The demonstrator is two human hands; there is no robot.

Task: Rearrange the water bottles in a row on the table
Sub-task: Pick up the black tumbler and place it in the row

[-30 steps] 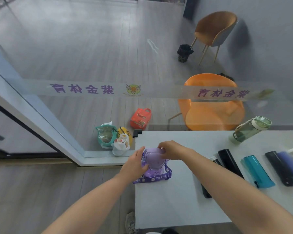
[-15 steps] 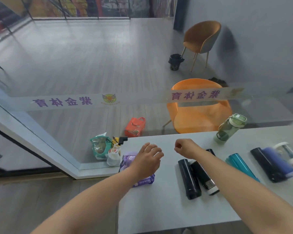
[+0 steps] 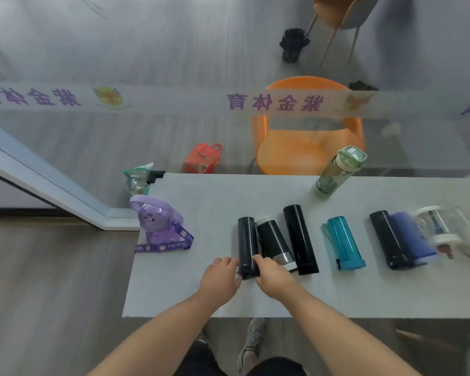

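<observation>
Grey floor and a glass wall with a purple-lettered banner fill the upper frame, with an orange chair (image 3: pixel 307 147) behind the glass. Below it runs the pale bench (image 3: pixel 201 202), on which the bottles are spread across the middle.

Both hands are at the near end of the leftmost black bottle (image 3: pixel 247 244), which lies on its side, lengthwise away from the person. The left grip (image 3: pixel 219 278) curls against its left flank, and the right grip (image 3: pixel 273 275) closes over its right side, so the bottle is clamped between them.

Just right of it lie a white-capped black bottle (image 3: pixel 273 241), touching it, and a taller black bottle (image 3: pixel 300 237). Further right are a teal bottle (image 3: pixel 343 242) and a blurred cluster at the frame's right edge. A green bottle (image 3: pixel 338 172) stands apart at the bench's far edge. A purple bottle (image 3: pixel 158 223) stands at the left edge of the bench.

The step in hand looks like taking up this black bottle to place it in the row. The next move probably calls for lifting it clear of its touching neighbour without rolling that one. It would then go on the bare bench between the purple bottle and the others.
</observation>
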